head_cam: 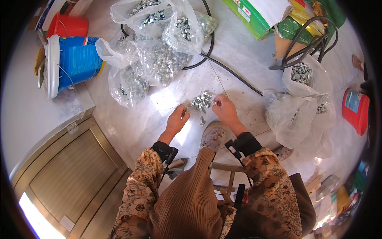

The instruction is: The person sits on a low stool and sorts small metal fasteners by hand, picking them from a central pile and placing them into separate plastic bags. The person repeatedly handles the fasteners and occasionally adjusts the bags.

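Observation:
A small heap of metal hex bolts lies on the pale tiled floor in front of me. At the heap's right side, my right hand pinches one bolt between thumb and fingers. My left hand is just left of the heap with its fingertips drawn together. Whether a small part sits between those fingertips is too unclear to tell. One loose bolt lies apart, nearer to my shoe.
Clear plastic bags of bolts stand beyond the heap; more bags lie to the right. A black hose crosses the floor. At left are a blue bucket, a red bucket and a cabinet door. A red container sits far right.

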The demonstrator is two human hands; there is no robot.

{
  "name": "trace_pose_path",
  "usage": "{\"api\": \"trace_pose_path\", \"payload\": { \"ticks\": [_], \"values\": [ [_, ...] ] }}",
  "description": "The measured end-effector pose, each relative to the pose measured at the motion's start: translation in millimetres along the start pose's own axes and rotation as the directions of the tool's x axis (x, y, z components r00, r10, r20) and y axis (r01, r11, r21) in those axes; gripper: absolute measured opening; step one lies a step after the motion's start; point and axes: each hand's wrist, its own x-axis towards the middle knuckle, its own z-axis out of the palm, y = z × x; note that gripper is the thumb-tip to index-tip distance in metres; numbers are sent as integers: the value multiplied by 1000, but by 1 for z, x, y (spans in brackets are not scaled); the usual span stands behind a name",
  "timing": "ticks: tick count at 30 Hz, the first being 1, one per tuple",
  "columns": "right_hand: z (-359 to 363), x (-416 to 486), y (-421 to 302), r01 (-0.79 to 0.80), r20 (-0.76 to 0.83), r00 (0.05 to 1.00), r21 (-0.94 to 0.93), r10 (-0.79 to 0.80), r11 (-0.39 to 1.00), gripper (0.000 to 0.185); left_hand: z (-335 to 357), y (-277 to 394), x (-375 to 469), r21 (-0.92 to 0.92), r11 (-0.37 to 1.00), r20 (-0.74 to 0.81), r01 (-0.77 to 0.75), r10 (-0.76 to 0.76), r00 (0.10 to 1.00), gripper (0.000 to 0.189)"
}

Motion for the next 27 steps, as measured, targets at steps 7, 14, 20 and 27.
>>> {"api": "trace_pose_path", "payload": {
  "ticks": [7,14,20,27],
  "values": [
    [-22,-12,-10,-111,90,994,634,69,765,24,13,17,2,-539,842,6,4,0,1000,23],
    [17,32,-9,193,-194,953,-209,-234,959,29,36,50,14,133,953,-201,-273,296,934,30],
    [-19,20,-9,-166,80,986,440,146,883,19,20,42,25,-618,786,-67,14,-71,995,11],
    [-50,-14,-22,-313,290,946,705,144,636,28,-8,34,31,-881,462,46,102,-131,990,30]
  ]
}}
